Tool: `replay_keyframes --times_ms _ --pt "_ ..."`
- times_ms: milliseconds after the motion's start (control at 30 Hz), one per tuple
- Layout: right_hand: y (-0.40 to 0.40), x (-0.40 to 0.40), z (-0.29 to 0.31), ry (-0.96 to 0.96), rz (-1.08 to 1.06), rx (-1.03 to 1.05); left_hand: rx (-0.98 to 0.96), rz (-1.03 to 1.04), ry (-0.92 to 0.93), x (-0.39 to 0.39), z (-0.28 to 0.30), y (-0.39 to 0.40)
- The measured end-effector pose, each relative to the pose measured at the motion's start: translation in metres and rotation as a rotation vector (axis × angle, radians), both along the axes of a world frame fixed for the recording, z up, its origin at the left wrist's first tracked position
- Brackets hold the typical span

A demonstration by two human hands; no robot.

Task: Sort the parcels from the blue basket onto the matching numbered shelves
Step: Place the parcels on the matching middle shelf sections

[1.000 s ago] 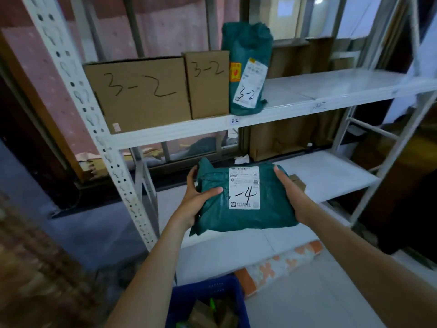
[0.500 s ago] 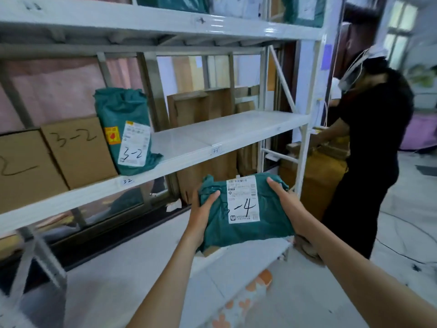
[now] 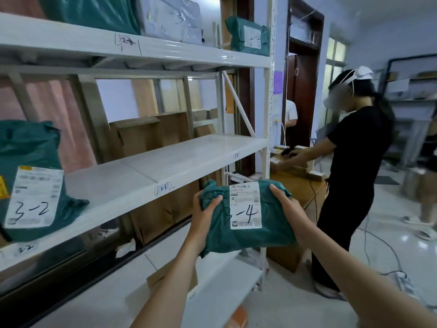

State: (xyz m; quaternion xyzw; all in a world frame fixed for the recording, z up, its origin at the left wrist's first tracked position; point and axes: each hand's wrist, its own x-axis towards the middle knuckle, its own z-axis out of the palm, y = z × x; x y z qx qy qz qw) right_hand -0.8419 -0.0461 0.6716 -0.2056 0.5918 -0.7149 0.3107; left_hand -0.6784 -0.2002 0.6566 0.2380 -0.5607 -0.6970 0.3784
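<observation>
label [image 3: 246, 204]: digit before "-4" behind left thumb | 3-2 bag [image 3: 30, 181]: cut by left edge

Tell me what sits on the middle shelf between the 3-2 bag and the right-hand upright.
Nothing: in the head view the middle shelf is bare from the 3-2 bag to the upright; only edge markings show.

- Green parcel [image 3: 248, 218]: soft, crinkled plastic mailer with a slight sheen; matt white paper label [image 3: 246, 204].
- Middle shelf [image 3: 165, 166]: smooth, glossy white painted metal.
- Cardboard boxes [image 3: 142, 138] far behind: matt brown.
- Floor [image 3: 390, 252] on the right: glossy pale tiles.
</observation>
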Motion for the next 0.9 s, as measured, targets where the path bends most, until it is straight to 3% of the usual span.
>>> replay_keyframes --times_ms 667,900 --pt "-0.181 -0.264 0.102 0.163 -0.033 -0.011 -0.176 0.075 0.137 -0.260 0.100 -0.175" --pt "-0.237 -0.370 0.125 0.259 0.132 -0.027 -0.243 0.226 0.166 -0.343 0.126 -0.205"
